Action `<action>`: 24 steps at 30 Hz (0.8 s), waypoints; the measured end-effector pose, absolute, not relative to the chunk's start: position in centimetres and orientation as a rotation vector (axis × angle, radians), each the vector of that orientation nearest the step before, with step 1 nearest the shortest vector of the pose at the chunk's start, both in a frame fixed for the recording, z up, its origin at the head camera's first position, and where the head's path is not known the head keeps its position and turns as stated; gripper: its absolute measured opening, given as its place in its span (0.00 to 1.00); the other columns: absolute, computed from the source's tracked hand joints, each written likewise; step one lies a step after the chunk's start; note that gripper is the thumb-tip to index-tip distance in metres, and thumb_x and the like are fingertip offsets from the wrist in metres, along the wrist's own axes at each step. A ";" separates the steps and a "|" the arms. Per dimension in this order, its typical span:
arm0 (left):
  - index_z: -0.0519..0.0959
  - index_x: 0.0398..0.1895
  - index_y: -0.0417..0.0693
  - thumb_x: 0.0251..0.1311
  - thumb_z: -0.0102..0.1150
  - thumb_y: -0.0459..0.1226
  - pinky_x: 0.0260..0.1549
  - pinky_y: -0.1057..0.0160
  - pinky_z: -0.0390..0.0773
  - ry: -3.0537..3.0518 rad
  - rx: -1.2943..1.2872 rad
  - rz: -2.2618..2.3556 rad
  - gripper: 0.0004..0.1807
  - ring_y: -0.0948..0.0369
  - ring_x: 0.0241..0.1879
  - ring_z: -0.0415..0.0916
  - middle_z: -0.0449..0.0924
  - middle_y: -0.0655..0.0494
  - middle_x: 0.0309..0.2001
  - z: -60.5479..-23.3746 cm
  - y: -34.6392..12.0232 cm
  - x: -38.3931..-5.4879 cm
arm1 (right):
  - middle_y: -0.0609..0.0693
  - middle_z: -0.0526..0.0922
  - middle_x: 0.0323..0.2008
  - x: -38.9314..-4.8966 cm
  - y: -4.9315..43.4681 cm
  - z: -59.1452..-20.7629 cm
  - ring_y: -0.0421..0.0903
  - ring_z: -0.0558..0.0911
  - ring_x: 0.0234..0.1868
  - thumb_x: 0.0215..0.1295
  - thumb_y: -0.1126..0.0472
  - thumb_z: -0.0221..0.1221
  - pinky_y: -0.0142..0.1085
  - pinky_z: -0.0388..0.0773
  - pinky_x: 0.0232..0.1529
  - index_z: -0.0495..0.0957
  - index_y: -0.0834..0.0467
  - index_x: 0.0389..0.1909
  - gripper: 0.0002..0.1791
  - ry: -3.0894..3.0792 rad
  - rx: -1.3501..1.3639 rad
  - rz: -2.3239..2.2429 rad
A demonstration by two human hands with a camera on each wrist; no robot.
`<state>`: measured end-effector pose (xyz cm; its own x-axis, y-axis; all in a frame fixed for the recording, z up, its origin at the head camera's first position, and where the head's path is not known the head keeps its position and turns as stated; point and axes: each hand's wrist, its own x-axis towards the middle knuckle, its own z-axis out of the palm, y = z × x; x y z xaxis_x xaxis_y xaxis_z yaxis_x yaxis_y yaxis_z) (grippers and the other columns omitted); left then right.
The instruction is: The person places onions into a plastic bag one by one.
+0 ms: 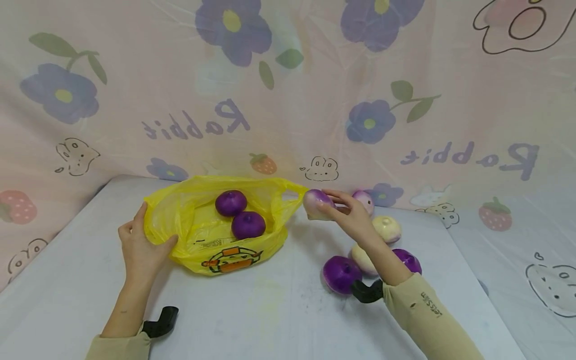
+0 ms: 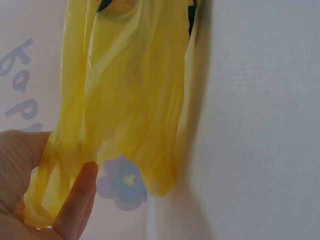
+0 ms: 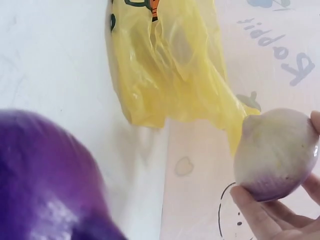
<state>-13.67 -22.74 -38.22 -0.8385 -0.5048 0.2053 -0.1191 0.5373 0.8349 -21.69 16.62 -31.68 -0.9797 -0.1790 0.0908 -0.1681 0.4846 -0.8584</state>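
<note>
A yellow plastic bag (image 1: 186, 256) lies with its mouth spread open on the table. Inside it sit two purple onions, one (image 1: 231, 203) behind the other (image 1: 248, 226). My left hand (image 1: 146, 250) holds the bag's left side, and in the left wrist view its fingers (image 2: 77, 202) are at the handle. My right hand (image 1: 355, 220) grips a white-and-purple onion (image 1: 316, 202), with fingertips round its sides in the right wrist view. That onion is just right of the bag's right handle (image 1: 294, 190), overlapping its tip in the head view.
Several onions rest on the table at the right: a purple one (image 1: 342, 274) in front, another purple one (image 1: 408, 261), pale ones (image 1: 388, 229) under and behind my right forearm, and a pinkish one (image 1: 364, 201) at the back. A printed curtain (image 1: 288, 100) hangs behind the white table (image 1: 252, 325).
</note>
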 end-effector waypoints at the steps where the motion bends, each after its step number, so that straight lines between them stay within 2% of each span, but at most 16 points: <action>1: 0.50 0.76 0.50 0.47 0.66 0.27 0.57 0.37 0.63 -2.353 0.507 -1.232 0.52 0.33 0.58 0.58 0.50 0.30 0.62 -38.2 -22.7 -13.7 | 0.55 0.75 0.60 -21.7 16.5 -31.6 0.55 0.80 0.54 0.61 0.46 0.63 0.44 0.79 0.51 0.74 0.49 0.61 0.28 2.689 -0.320 -1.563; 6: 0.50 0.76 0.50 0.47 0.66 0.27 0.57 0.37 0.63 -2.349 0.497 -1.233 0.52 0.33 0.58 0.58 0.50 0.30 0.62 -38.2 -22.7 -13.7 | 0.54 0.76 0.59 -21.4 15.7 -31.0 0.54 0.81 0.53 0.61 0.47 0.63 0.43 0.80 0.49 0.74 0.48 0.61 0.27 2.652 -0.387 -1.584; 16: 0.50 0.76 0.50 0.48 0.66 0.28 0.57 0.38 0.63 -2.353 0.493 -1.262 0.52 0.34 0.57 0.58 0.50 0.30 0.62 -38.2 -22.6 -13.8 | 0.48 0.77 0.58 -21.6 13.5 -29.8 0.51 0.79 0.54 0.60 0.44 0.63 0.45 0.77 0.53 0.75 0.42 0.59 0.25 2.650 -0.530 -1.526; 24: 0.50 0.76 0.49 0.48 0.66 0.27 0.56 0.38 0.63 -2.350 0.484 -1.253 0.51 0.34 0.56 0.58 0.51 0.29 0.61 -38.6 -22.5 -14.1 | 0.49 0.80 0.55 -22.0 10.1 -29.0 0.49 0.80 0.53 0.62 0.51 0.63 0.42 0.76 0.56 0.77 0.49 0.58 0.22 2.645 -0.785 -1.519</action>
